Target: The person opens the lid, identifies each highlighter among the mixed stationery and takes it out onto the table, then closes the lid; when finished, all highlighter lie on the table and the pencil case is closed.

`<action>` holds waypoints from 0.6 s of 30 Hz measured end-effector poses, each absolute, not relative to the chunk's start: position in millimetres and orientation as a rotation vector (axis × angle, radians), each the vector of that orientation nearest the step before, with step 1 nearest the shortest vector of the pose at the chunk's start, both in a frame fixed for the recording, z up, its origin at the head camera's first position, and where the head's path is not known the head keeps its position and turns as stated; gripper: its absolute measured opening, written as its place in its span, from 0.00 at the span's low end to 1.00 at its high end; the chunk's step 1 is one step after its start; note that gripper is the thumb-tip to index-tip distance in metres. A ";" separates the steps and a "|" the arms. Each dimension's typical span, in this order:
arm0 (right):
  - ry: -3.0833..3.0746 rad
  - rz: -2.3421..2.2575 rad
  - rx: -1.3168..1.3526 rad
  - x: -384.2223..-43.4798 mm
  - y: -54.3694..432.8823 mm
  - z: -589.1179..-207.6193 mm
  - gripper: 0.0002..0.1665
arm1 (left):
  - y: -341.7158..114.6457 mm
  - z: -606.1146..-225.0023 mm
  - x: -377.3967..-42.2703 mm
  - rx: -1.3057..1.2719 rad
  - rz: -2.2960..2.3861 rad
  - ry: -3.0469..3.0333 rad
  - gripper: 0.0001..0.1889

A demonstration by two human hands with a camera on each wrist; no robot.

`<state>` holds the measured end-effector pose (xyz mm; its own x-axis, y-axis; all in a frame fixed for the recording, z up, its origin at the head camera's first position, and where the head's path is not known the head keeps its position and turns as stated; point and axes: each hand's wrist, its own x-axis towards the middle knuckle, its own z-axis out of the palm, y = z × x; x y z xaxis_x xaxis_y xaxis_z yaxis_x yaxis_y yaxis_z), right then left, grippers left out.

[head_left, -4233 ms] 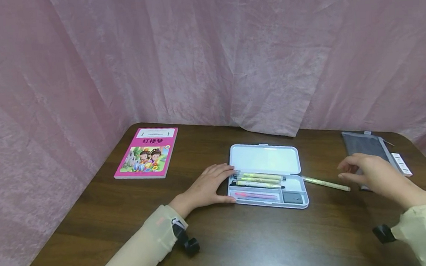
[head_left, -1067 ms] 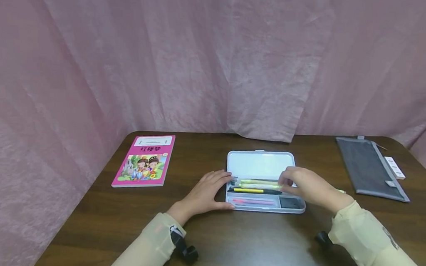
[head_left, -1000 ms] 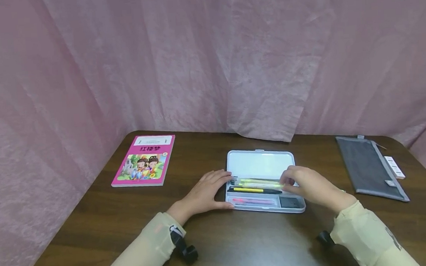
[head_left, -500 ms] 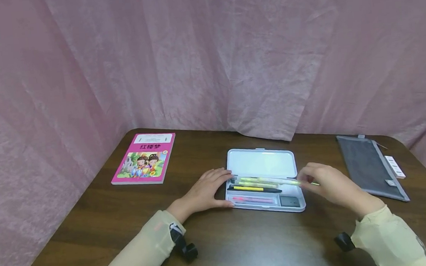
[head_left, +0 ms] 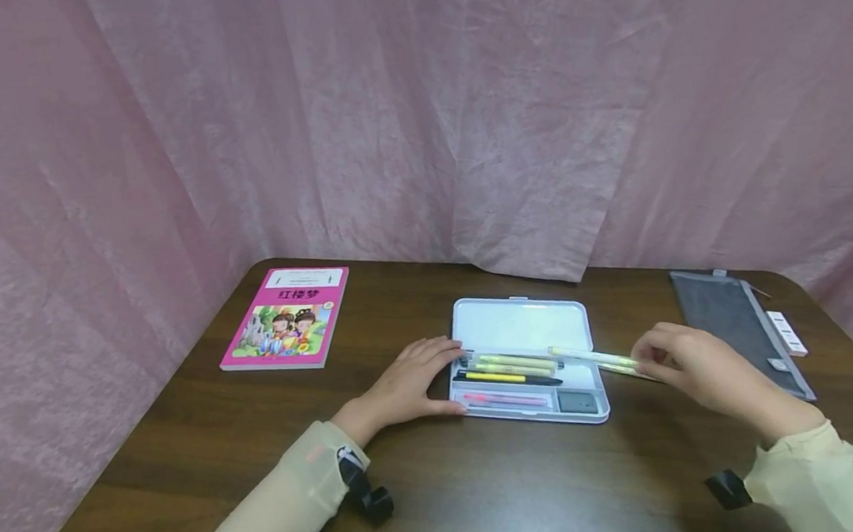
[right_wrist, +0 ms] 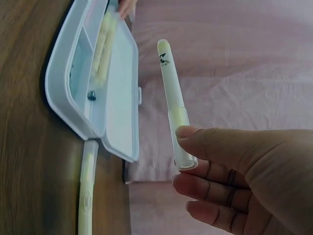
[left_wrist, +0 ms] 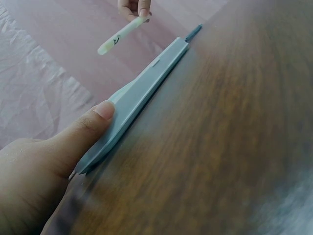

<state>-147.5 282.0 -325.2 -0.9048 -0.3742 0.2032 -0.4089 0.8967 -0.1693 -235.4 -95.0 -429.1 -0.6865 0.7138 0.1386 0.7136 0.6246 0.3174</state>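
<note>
My left hand (head_left: 409, 384) grips the left end of an open pale blue pencil case (head_left: 517, 326), with the thumb on its front edge, as the left wrist view shows. Between thumb and fingers, my right hand (head_left: 694, 370) pinches a pale yellow capped pen (right_wrist: 171, 88). The pen is held above the table, its far end over the case's right part in the head view. Inside the case lie light yellow pens (head_left: 513, 363), a black-and-yellow pen (head_left: 506, 378), pinkish sticks (head_left: 505, 398) and a dark grey block (head_left: 578, 403). Another pale yellow pen (right_wrist: 85, 200) lies on the table beside the case.
A pink picture-covered book (head_left: 288, 319) lies at the back left. At the right are a grey mesh zip pouch (head_left: 723, 314) and a small white box (head_left: 787, 334). A pink curtain (head_left: 386, 135) hangs behind the brown table (head_left: 490, 495).
My right hand reached into the case, took hold of a pale yellow pen, and has drawn it up and to the right. The left hand has stayed on the case.
</note>
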 end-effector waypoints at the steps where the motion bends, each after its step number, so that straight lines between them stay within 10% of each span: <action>1: -2.894 0.309 0.598 -147.0 284.5 -325.2 0.05 | -94.8 -429.0 -235.4 1.245 0.557 2.830 0.45; 18: -2.763 0.297 0.622 -136.7 318.9 -342.8 0.10 | -94.9 -431.4 -237.8 1.284 0.553 2.844 0.45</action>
